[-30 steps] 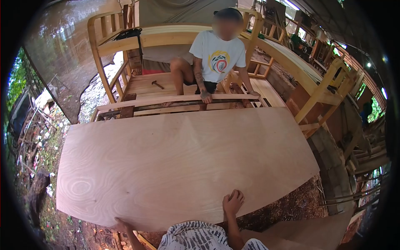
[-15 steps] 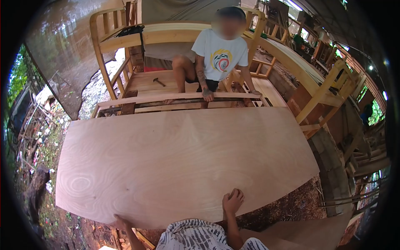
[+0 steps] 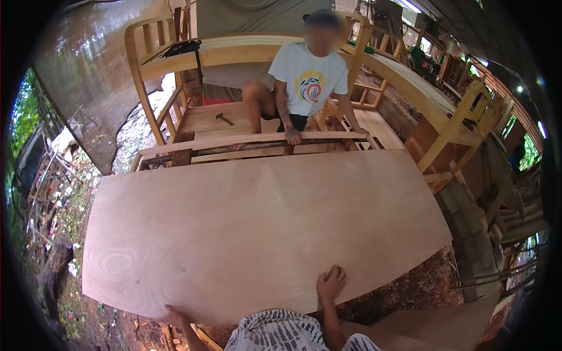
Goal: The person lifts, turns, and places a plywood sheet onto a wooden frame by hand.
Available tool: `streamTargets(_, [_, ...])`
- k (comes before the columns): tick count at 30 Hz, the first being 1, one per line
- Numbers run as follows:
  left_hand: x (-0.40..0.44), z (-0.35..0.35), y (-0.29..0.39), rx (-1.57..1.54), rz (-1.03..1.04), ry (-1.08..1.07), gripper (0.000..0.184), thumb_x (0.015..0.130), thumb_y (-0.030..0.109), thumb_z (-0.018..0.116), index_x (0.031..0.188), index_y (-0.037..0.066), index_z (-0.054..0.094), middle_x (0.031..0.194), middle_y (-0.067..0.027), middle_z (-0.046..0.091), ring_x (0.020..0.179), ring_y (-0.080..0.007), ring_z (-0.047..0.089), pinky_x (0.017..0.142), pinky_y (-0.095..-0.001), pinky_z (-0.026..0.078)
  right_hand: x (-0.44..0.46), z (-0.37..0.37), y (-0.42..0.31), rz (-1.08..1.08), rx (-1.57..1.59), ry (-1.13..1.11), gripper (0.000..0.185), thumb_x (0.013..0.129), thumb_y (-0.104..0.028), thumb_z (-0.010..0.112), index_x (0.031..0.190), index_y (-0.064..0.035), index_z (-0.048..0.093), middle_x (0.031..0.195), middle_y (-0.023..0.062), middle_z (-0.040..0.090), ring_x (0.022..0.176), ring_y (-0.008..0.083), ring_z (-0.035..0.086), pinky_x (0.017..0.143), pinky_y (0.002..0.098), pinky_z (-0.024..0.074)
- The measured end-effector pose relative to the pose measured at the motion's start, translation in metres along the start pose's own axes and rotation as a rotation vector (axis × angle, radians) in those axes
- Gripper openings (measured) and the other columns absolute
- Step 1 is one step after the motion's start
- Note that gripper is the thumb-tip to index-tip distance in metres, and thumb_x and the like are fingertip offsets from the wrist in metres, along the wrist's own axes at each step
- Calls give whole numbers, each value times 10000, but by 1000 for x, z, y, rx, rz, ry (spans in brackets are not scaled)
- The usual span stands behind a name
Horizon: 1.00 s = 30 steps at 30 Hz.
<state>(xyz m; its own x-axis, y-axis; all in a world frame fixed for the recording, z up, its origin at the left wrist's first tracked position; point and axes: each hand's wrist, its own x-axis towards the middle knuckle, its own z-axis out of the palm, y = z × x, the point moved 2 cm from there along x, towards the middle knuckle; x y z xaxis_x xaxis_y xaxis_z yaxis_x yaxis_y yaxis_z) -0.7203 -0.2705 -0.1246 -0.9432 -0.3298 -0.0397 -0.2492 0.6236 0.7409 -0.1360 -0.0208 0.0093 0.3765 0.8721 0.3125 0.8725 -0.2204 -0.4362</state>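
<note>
A large plywood sheet [image 3: 263, 228] with pale, wavy grain spreads across the middle of the head view. My left hand [image 3: 177, 316] grips its near edge at the lower left, with the thumb side on top and the other fingers hidden underneath. Over the sheet near its right front edge is my right hand [image 3: 332, 282], its fingers curled in; whatever may be inside them is hidden. Beyond the far edge, a slatted wooden frame [image 3: 234, 139] lies crosswise. A co-worker in a white T-shirt [image 3: 310, 82] crouches behind it, one hand [image 3: 293, 136] on its rail.
A hammer [image 3: 224, 119] lies on the boards behind the frame. Wooden bench-like frames [image 3: 216, 57] stand at the back and right [image 3: 448, 131]. Another brown panel [image 3: 427, 327] lies low at right. Littered ground [image 3: 64, 205] runs along the left.
The plywood sheet's near and left parts have shifted slightly right and down in view, with my hands moving along. The co-worker stays in nearly the same pose.
</note>
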Motion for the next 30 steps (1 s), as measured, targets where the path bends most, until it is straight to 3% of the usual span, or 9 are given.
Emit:
streamTargets(3, [12, 7, -16, -56, -13, -156, 982, 924, 421, 693, 1547, -124, 165, 1407, -398, 481, 1246, -506, 548, 1060, -533, 453, -2, 1, 4, -4, -9, -3, 470, 847, -253, 657, 1259, -47, 566, 1355, 198, 512, 1278, 404, 446, 1050, 548, 361])
streamTargets(6, [12, 10, -20, -1, -68, -124, 967, 926, 406, 689, 1554, -110, 165, 1427, -395, 463, 1255, -500, 543, 1063, -529, 451, -1, 1, 4, -7, -1, -3, 470, 843, -252, 658, 1258, -49, 566, 1351, 198, 514, 1274, 406, 447, 1050, 548, 361])
streamTargets(8, [8, 10, -20, -122, 6, -65, 980, 927, 415, 685, 1561, -105, 150, 1434, -400, 451, 1256, -512, 535, 1066, -533, 448, 1, 1, 3, -7, 6, -1, 470, 842, -251, 658, 1257, -50, 566, 1349, 199, 515, 1272, 407, 448, 1049, 548, 362])
streamTargets(21, [-6, -5, -1, -114, 129, -5, 1048, 915, 463, 687, 1554, -140, 116, 1516, -411, 327, 1363, -520, 417, 1142, -531, 369, -1, 1, 3, -20, 11, 18, 468, 828, -224, 667, 1249, -44, 574, 1336, 182, 520, 1253, 407, 454, 1042, 548, 372])
streamTargets(24, [-7, -7, -1, -109, 98, -22, 1055, 913, 463, 691, 1547, -150, 113, 1511, -410, 332, 1358, -517, 420, 1146, -528, 367, -1, 0, 3, -28, 0, 18, 464, 831, -228, 663, 1249, -49, 568, 1329, 188, 522, 1245, 408, 461, 1031, 547, 377])
streamTargets(26, [-1, -1, -6, -45, 166, 69, 1085, 906, 538, 676, 1522, -179, 143, 1383, -418, 493, 1197, -515, 575, 1032, -521, 485, 0, 1, 3, -40, -11, 22, 462, 833, -231, 660, 1248, -55, 561, 1320, 194, 525, 1237, 408, 468, 1019, 546, 383])
streamTargets(27, [3, 1, -9, -43, 165, 69, 1085, 906, 538, 676, 1522, -179, 143, 1383, -418, 493, 1197, -515, 575, 1032, -521, 485, 0, 1, 2, -34, -16, 19, 461, 831, -229, 660, 1248, -56, 563, 1321, 192, 525, 1237, 406, 469, 1019, 544, 384])
streamTargets(29, [9, 6, -16, -89, 143, 22, 1047, 914, 433, 697, 1553, -139, 96, 1525, -385, 335, 1372, -500, 412, 1164, -521, 350, -1, 1, 2, -30, -22, 16, 461, 830, -227, 660, 1247, -56, 564, 1323, 189, 526, 1237, 405, 469, 1018, 542, 386])
streamTargets(30, [8, 6, -17, -89, 141, 22, 1047, 914, 433, 697, 1553, -139, 96, 1525, -385, 335, 1372, -500, 412, 1164, -521, 350, 0, 1, 2, -29, -22, 20, 458, 829, -224, 660, 1245, -56, 566, 1323, 187, 526, 1237, 403, 470, 1018, 540, 386])
